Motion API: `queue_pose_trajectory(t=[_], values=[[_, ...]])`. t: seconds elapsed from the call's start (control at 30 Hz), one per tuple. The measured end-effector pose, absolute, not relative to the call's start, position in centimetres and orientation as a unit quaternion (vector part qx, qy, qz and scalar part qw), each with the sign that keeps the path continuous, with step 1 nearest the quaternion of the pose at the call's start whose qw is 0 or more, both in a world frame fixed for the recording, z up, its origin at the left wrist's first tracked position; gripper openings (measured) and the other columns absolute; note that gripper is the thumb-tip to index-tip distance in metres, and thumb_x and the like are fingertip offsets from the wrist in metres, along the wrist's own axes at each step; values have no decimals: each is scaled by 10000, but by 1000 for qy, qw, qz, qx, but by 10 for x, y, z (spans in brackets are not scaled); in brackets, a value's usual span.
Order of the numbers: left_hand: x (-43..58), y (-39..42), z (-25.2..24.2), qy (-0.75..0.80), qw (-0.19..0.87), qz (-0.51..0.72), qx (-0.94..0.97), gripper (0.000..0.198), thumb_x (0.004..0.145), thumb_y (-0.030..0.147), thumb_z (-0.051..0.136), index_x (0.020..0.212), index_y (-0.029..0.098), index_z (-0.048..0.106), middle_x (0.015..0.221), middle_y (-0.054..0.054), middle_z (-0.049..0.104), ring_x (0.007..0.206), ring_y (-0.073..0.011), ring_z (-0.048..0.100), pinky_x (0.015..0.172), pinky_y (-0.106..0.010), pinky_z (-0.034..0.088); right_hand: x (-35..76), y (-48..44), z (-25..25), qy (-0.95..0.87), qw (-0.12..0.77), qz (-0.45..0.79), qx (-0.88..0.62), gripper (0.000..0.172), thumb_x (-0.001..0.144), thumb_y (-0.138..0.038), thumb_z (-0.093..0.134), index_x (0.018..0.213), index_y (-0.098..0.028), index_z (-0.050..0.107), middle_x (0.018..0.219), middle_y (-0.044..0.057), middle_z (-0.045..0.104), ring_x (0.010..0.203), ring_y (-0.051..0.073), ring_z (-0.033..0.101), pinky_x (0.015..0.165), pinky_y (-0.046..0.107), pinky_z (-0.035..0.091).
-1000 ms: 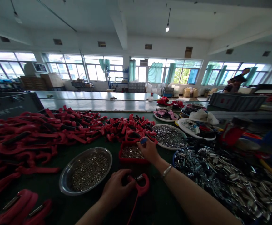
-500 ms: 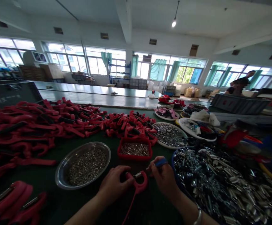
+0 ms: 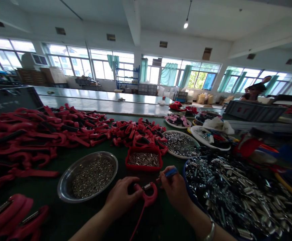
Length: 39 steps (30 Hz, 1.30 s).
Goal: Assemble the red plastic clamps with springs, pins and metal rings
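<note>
Dozens of red-sheathed hooks (image 3: 35, 134) heap the left of the frame, with another clump at upper centre. At lower centre, a steel bowl (image 3: 59, 187) of small silver rings (image 3: 92, 177) sits near a red tray (image 3: 143, 168) of short metal pieces (image 3: 143, 159). Our left hand (image 3: 123, 195) is closed round a red hook (image 3: 151, 197), whose metal coil (image 3: 147, 186) shows at the top, and a red cord (image 3: 138, 224) trails toward the bottom edge. Our right hand (image 3: 176, 189) pinches a small blue-handled tool (image 3: 171, 172), its tip just beside the coil (the tip is too thin to tell if it touches). We judge the step in hand to be work on that coil; the next move calls for a steady tip against it. At lower right, a blue-rimmed basin (image 3: 189, 190) brims with metal fittings (image 3: 236, 190).
</note>
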<state>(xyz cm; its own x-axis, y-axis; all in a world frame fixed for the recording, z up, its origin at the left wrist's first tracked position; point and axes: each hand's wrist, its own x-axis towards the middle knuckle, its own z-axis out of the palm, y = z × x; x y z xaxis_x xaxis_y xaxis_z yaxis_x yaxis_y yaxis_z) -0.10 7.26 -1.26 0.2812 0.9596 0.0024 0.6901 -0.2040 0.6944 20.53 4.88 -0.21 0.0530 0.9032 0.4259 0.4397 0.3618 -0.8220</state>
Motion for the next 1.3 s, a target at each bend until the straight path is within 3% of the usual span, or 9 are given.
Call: queue_pose_trajectory(t=[0.1, 0.23, 0.4, 0.57, 0.93, 1.17, 1.3], values=[[-1, 73, -13, 558, 298, 222, 742, 453, 697, 483, 568, 1075, 239, 614, 1104, -37, 623, 1014, -239, 528, 872, -333, 389, 201, 46, 4, -722, 435, 164, -513, 69, 877, -286, 439, 851, -224, 422, 685, -2, 550, 568, 150, 583, 542, 266, 460], [-1, 73, -13, 559, 294, 222, 743, 459, 697, 474, 567, 1080, 225, 612, 1102, -43, 623, 1011, -234, 532, 873, -323, 389, 193, 46, 14, -818, 325, 69, -470, 43, 850, -231, 437, 885, -213, 451, 767, 27, 571, 651, 169, 571, 600, 281, 439], [0, 72, -10, 563, 296, 222, 739, 470, 688, 484, 568, 1076, 223, 618, 1106, -47, 624, 1025, -240, 531, 883, -330, 385, 197, 57, 23, -777, 367, 104, -500, 54, 857, -247, 437, 815, -214, 446, 679, -10, 525, 585, 133, 527, 567, 241, 420], [0, 71, -9, 566, 292, 221, 739, 457, 687, 486, 567, 1062, 230, 625, 1083, -43, 633, 1010, -237, 539, 874, -327, 387, 208, 54, 18, -717, 440, 177, -511, 91, 867, -306, 457, 849, -217, 451, 725, 0, 556, 622, 138, 561, 584, 241, 454], [-1, 71, -11, 559, 288, 226, 744, 445, 696, 479, 571, 1060, 227, 621, 1083, -44, 631, 1012, -236, 540, 864, -320, 394, 207, 48, 8, -681, 466, 248, -508, 119, 861, -342, 483, 844, -227, 459, 754, 10, 569, 687, 164, 613, 584, 259, 513], [0, 71, -9, 556, 292, 225, 745, 437, 698, 471, 575, 1055, 223, 625, 1083, -46, 633, 1011, -232, 542, 877, -320, 389, 205, 45, 16, -723, 426, 189, -510, 100, 876, -310, 445, 823, -225, 449, 699, -11, 530, 580, 128, 537, 553, 244, 456], [0, 71, -9, 560, 290, 219, 745, 446, 695, 475, 569, 1062, 227, 622, 1088, -41, 631, 1002, -232, 542, 859, -316, 396, 194, 42, 25, -798, 330, 105, -494, 40, 859, -227, 434, 825, -216, 453, 699, -5, 545, 577, 124, 533, 550, 226, 432]])
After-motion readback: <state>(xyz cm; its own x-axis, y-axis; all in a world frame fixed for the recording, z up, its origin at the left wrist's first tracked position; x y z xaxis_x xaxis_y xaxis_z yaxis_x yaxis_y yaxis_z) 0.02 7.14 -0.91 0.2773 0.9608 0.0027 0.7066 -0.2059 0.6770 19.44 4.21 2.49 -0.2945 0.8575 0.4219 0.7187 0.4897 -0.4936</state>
